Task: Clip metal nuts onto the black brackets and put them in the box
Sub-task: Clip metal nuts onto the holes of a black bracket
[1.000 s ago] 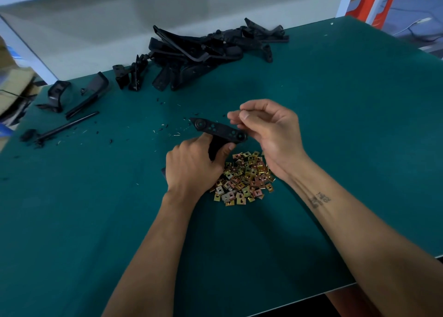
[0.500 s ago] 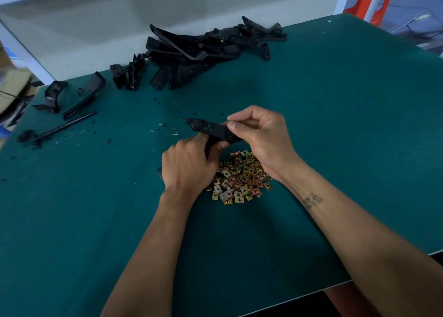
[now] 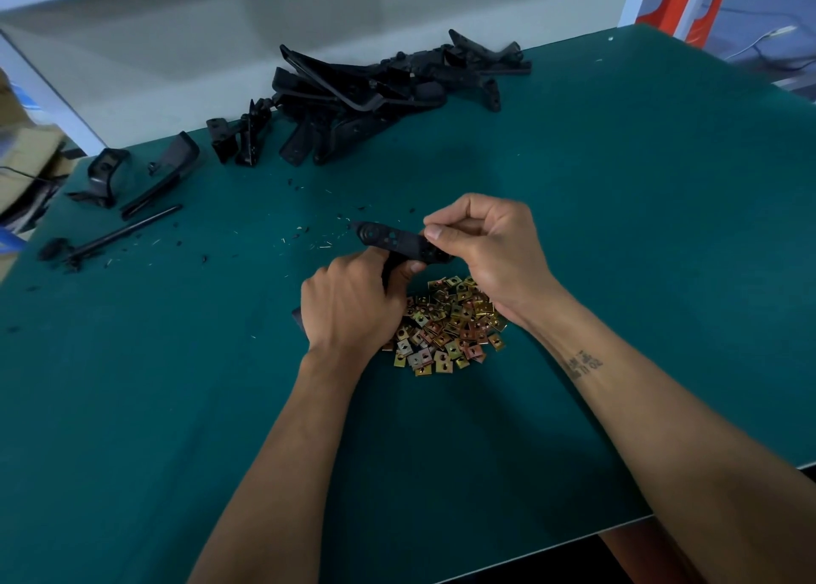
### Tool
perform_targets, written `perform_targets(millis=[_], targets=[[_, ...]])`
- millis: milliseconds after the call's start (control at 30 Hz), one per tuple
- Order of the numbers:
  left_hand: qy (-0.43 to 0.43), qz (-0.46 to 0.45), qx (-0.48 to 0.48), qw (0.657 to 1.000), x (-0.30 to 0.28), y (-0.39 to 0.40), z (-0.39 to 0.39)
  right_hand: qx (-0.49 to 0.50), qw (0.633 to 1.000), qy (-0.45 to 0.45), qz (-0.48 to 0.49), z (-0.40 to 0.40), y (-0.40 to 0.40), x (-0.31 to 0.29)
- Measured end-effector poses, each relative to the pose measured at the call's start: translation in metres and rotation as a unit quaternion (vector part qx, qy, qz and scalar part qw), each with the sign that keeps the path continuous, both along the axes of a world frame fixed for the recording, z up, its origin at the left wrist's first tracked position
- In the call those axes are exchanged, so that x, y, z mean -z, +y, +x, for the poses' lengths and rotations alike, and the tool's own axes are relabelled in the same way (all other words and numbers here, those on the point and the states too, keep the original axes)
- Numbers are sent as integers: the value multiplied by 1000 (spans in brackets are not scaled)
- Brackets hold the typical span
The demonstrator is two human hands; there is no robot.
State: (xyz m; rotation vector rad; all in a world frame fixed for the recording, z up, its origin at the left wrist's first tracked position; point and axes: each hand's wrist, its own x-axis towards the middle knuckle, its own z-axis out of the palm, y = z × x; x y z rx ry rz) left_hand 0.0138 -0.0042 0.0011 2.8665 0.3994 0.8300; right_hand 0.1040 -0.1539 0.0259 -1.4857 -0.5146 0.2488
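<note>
Nearest the table's front edge, two bare forearms reach out over the green mat [image 3: 618, 230], the right one marked with a small dark tattoo [image 3: 585, 362]. Just beyond the wrists lies a heap of metal nuts [image 3: 446, 327], gold and coppery squares, partly under both hands. The left hand [image 3: 349, 305] rests at the heap's left side, fingers curled round the lower stem of a black bracket [image 3: 397, 241]; its thumb presses against the stem from the right. The bracket's flat bar rises above that fist and runs crosswise, its rounded end poking out to the left, free of either hand. The right hand [image 3: 485, 243] meets the bar's other end, thumb and curled fingers pinched together there. Whether a nut sits between those fingertips I cannot tell; they cover the spot. So the bracket hangs just over the far edge of the nuts, held from below by the left and at its right tip by the right.

Farther out, black specks and slivers dot the mat. Off to the left lie a thin black rod [image 3: 119, 234] and a couple of loose black parts [image 3: 141, 177]. At the far edge sits a tangled pile of brackets [image 3: 375, 93].
</note>
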Motion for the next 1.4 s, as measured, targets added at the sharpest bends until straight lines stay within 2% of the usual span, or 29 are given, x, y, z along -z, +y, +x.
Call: perform_targets(millis=[233, 600, 800, 967, 1067, 1133, 1267, 1333, 1400], targets=[[-5, 4, -9, 1000, 1, 1, -1, 33, 999, -14, 17, -10, 5, 6], [-12, 15, -21, 1000, 0, 0, -1, -12, 999, -38, -10, -7, -4, -3], [-5, 13, -18, 1000, 1, 0, -1, -40, 996, -52, -61, -3, -3, -1], [-18, -14, -32, 999, 1, 4, 1, 12, 1000, -14, 5, -13, 11, 10], [-29, -33, -41, 998, 2, 5, 1, 31, 998, -41, 25, -19, 17, 11], [-23, -37, -45, 998, 3, 5, 1, 4, 997, -79, 24, -18, 13, 9], [-16, -41, -48, 998, 3, 7, 2, -56, 992, -110, -32, -8, 2, 8], [-34, -70, -71, 994, 1, 10, 4, 5, 989, -123, -76, -2, 1, 9], [-55, -95, -95, 989, 0, 14, 5, 70, 972, -175, -140, 4, -3, 10]])
